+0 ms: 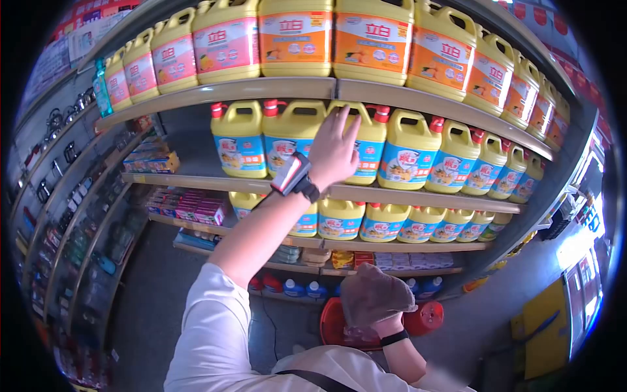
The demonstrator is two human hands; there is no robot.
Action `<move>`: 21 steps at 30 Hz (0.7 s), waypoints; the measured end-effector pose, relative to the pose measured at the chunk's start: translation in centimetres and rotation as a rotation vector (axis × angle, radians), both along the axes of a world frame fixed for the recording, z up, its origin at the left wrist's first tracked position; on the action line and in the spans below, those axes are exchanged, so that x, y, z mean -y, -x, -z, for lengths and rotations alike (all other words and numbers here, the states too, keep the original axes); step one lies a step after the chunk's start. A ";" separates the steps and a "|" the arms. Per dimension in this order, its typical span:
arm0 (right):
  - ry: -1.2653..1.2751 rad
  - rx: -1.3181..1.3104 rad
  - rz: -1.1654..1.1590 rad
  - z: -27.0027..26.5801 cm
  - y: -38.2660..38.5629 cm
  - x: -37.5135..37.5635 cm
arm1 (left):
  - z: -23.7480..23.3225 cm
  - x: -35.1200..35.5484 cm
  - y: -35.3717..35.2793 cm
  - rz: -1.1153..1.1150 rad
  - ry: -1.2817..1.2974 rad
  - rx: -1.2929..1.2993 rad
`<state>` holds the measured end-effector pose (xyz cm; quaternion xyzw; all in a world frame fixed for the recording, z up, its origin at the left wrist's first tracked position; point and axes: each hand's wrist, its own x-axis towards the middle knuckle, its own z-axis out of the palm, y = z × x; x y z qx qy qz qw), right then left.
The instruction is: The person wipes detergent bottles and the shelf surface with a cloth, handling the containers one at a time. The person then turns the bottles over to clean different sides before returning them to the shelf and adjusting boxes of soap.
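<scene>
Left hand (334,147) is up at the middle shelf (418,193), in front of a yellow jug (370,153) with a red cap and blue label. Fingers are long and loosely spread near its handle, not wrapped round anything; can't tell if the tips touch. Jug stands upright in a row, with a neighbour jug (287,147) just to its left and another jug (410,157) to its right.

Right hand (390,325) is low, near the body, holding a brown cloth (372,294). Grip looks bunched; most fingers are hidden by the cloth, so how tight, can't tell. Cloth sits above a red basin (330,326), with a red stool-like thing (429,316) beside it.

Handling, my guess: jug is heavy if full, stiff plastic with a little give in the walls, smooth and likely slippery if wet. Best hold is the moulded loop handle on top, other hand under the base; the cap is a poor hold. Not fragile, though a knock could tip the jugs alongside. Cloth is light, limp, soft, can't break; take it anywhere, better bunched in the palm since loose edges hang. Damp or dry, can't tell.
</scene>
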<state>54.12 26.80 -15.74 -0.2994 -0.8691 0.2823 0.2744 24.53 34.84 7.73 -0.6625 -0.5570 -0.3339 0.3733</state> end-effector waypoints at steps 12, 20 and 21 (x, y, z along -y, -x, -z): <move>0.343 -0.222 -0.039 -0.5 -7.2 -3.5 | -2.5 -2.9 -1.3 -0.142 -0.111 -0.050; -0.240 0.187 0.057 -0.1 -6.7 -5.2 | -3.4 1.8 -3.3 -0.064 -0.043 -0.086; -0.320 0.170 0.065 -0.8 -6.2 -5.1 | -3.2 2.0 -3.0 -0.071 -0.044 -0.085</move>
